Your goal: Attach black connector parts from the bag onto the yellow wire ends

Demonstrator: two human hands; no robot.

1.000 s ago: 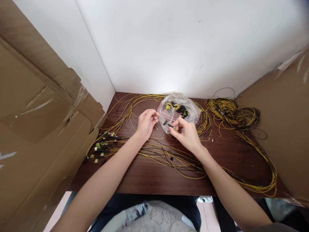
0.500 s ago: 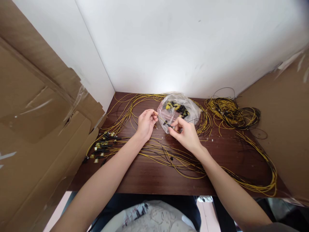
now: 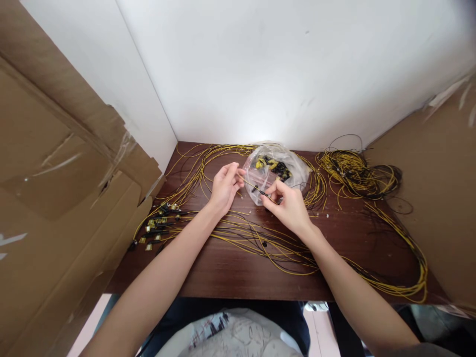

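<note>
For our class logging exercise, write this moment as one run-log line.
left hand: at thin wire | right hand: pinching wire near black piece | nearby: plastic bag | table: yellow-black wires

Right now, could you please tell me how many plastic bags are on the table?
1: the plastic bag lies beyond the right hand, which partly hides it.

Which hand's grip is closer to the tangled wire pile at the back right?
Right. The right grip is left of the wire pile, apart from it; the left grip is farther left, beside the plastic bag.
</note>
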